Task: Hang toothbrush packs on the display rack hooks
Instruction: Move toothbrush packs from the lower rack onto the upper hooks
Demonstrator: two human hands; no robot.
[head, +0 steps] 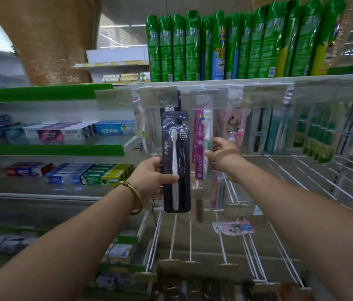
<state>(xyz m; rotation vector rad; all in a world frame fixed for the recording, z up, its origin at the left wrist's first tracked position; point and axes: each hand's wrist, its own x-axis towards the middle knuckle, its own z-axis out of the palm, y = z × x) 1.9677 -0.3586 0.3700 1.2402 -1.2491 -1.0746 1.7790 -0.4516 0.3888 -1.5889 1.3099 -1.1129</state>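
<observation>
At the centre of the frame the person's left hand (152, 177) is gripping a dark AUBO toothbrush pack (176, 161), thumb pressing across its front, fingers (157, 160) wrapping the left edge. The pack is standing upright, long axis vertical, its hang end pointing up toward the top row of hooks (172, 108) just above it, where a matching pack seems to be hanging behind. The right hand (222, 156), centre-right, is pinching the pink Doctor pack (200, 148) hanging on the neighbouring hook. The left hand is nearer the target hook; a short lift should seat it.
</observation>
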